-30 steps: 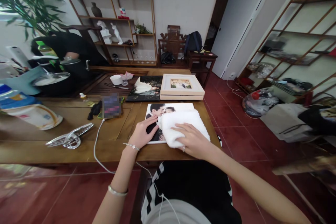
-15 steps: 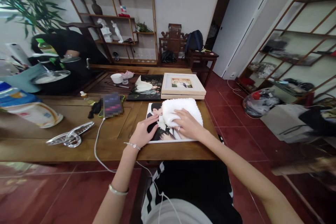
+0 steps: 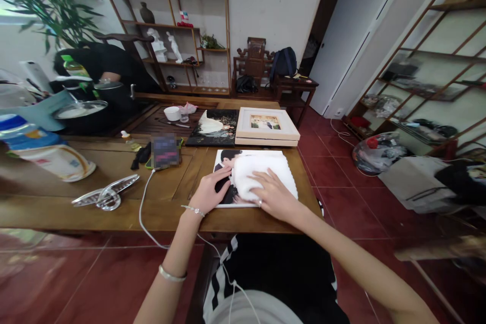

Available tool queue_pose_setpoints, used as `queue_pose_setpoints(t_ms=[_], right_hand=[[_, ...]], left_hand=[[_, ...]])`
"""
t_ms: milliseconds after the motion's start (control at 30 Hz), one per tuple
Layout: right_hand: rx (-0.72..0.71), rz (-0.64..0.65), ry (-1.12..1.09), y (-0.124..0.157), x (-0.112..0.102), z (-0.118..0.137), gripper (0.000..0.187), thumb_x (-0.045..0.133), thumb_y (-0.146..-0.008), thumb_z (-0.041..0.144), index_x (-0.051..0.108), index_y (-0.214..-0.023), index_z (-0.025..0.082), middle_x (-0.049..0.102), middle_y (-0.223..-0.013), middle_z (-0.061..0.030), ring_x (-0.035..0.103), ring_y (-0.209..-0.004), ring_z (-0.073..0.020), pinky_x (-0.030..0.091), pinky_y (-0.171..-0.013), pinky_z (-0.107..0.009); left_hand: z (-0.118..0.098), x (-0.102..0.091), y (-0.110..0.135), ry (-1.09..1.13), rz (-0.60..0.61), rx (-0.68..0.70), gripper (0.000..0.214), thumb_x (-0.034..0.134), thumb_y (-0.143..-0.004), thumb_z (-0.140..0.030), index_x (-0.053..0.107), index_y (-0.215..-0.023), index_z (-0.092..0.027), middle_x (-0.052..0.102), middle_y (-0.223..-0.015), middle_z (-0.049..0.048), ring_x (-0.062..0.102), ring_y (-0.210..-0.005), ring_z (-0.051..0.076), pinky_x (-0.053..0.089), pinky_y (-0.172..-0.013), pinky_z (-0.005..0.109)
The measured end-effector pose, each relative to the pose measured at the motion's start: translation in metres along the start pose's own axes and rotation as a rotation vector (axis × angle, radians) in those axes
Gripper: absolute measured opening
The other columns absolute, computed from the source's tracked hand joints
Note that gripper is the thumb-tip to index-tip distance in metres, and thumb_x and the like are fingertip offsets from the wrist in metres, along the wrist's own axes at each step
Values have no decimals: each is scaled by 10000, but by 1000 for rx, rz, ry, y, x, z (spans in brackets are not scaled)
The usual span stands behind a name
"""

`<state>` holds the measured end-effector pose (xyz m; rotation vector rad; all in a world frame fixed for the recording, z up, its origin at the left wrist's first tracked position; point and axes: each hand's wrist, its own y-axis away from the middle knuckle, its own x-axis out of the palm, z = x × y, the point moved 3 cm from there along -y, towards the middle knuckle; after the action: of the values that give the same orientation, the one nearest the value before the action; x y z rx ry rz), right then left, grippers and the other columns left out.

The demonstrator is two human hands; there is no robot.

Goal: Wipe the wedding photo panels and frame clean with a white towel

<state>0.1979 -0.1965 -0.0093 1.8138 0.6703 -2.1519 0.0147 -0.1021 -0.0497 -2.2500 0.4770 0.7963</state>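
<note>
A white-edged photo panel point(image 3: 225, 156) lies flat near the front edge of the wooden table, with a dark-haired person in a dark suit pictured on it. Spread over much of its right side is a folded white towel point(image 3: 279, 167). My right hand point(image 3: 275, 195), a ring on one finger, presses down on the towel with its fingers bent into the cloth. Resting on the panel's left part, my left hand point(image 3: 208, 190) has its fingers stretched out and holds nothing. The towel hides most of the picture's right half.
Behind the panel lie a dark photo panel point(image 3: 212, 134) and stacked pale frames point(image 3: 241, 134). To the left are a silver hair clip point(image 3: 108, 195), a blurred-out device point(image 3: 166, 152) with a white cable point(image 3: 141, 207), and a blue-capped bottle point(image 3: 49, 154). A person in black point(image 3: 125, 66) sits across the table.
My right hand and the towel have slid slightly toward me over the panel, baring its far edge and covering more of the near part. My left hand stays on the panel's left side.
</note>
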Motion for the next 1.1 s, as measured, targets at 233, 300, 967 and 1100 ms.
queue_pose_setpoints(t_ms=[233, 300, 967, 1100], right_hand=[[13, -27, 40, -62, 2, -37, 298, 525, -907, 195, 626, -1187, 182, 564, -1287, -173, 441, -1262, -316, 284, -1040, -606], [0, -31, 44, -65, 2, -36, 296, 530, -905, 198, 627, -1183, 171, 566, -1279, -172, 449, -1247, -316, 297, -1042, -583], [60, -80, 43, 36, -15, -18, 196, 610, -833, 157, 702, -1006, 171, 573, -1301, -149, 476, -1251, -299, 347, -1076, -510], [196, -152, 112, 3, -6, -43, 247, 591, -863, 207, 687, -1078, 135, 562, -1296, -199, 470, -1238, -347, 363, -1037, -556]], left_hand=[[-2, -1, 0, 9, 2, -9, 317, 534, -864, -278, 686, -1117, -162, 647, -1233, 108, 591, -1177, 243, 451, -1043, 415], [-2, -1, 0, 9, 9, -15, 322, 532, -866, -276, 682, -1123, -153, 641, -1241, 113, 590, -1180, 244, 449, -1044, 414], [1, 0, 0, -4, 2, 1, 332, 534, -874, -287, 678, -1129, -131, 644, -1236, 124, 592, -1176, 259, 446, -1047, 424], [-2, -2, 1, 12, 5, 4, 362, 522, -891, -309, 637, -1197, -151, 632, -1261, 113, 576, -1198, 250, 432, -1060, 415]])
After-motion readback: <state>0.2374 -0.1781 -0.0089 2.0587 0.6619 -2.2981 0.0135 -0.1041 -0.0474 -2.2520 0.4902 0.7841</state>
